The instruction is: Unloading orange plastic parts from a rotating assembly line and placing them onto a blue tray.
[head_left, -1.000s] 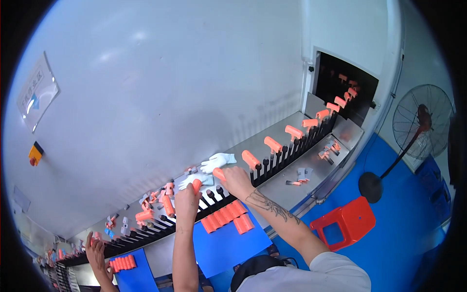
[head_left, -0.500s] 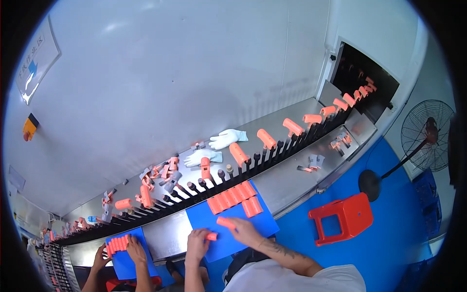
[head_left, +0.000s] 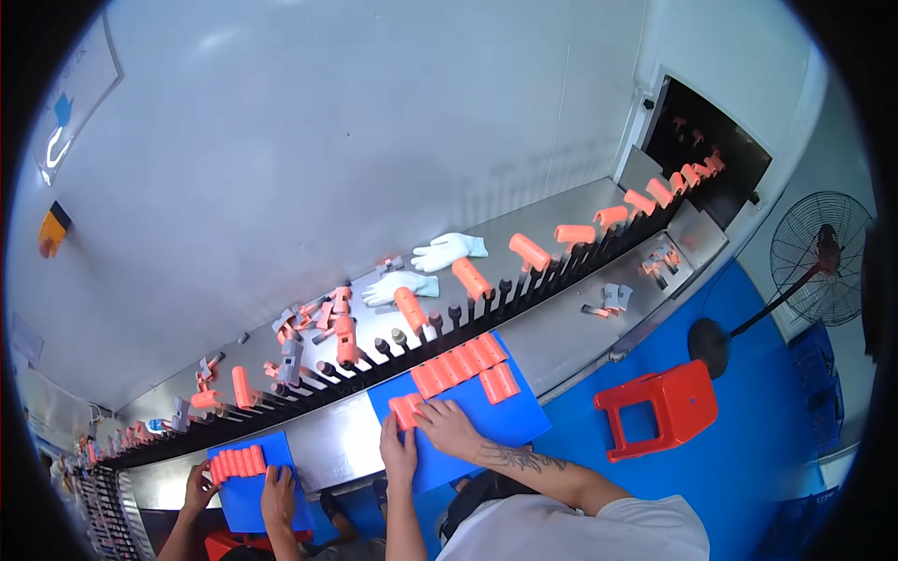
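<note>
Low in the picture, my left hand [head_left: 399,455] and my right hand [head_left: 447,428] meet at a blue board [head_left: 468,447]. Between them a pair of orange half-round plastic shells [head_left: 405,409] lies side by side at the board's left edge. The left fingers are closed against the near left side of the pair, and the right fingers press on its right side. Just beyond, a row of similar orange shells [head_left: 458,363] sits along the board's far edge. Another couple of orange shells [head_left: 499,382] lies at its right. My palms hide part of the gripped shells.
Behind the board runs a line of black upright holders [head_left: 456,313], several bearing orange shells. White gloves [head_left: 449,251] and loose grey-and-orange parts [head_left: 313,313] lie beyond. At left, a co-worker's hands [head_left: 278,496] handle shells on another blue board. A red stool [head_left: 655,411] and a fan [head_left: 823,257] stand right.
My hands, apart before with an orange shell in each, have come together at the board's left edge. Both shells now lie side by side there. Shells on the holders have shifted left.
</note>
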Tool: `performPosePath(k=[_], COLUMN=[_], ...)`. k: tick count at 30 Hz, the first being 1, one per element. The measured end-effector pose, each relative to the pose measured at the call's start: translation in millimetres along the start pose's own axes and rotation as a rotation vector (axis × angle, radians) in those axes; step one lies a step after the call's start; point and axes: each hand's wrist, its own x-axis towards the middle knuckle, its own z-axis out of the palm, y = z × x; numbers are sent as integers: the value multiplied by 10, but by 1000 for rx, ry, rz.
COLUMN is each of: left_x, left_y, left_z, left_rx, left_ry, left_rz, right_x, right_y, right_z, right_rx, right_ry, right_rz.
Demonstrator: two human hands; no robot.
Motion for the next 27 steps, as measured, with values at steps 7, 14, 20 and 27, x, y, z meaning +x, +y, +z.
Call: performPosePath(k=[7,14,20,27], left_x=[50,-431,-364,1325], left_y=[518,783,1959,3312], left_z=[502,605,877,841], left_rx=[-107,-248,-314,366], left_ry=[-20,238,-184,1], left_rz=[-165,-262,-108,661], right_x=[-70,-878,-769,24], right_y=[479,1089,2013,2778], right_z=[-349,-1129,-2485,-3110], right_rx=[-36,366,194,-60], right_ry=[3,123,493,321], right_rz=[27,343,351,102])
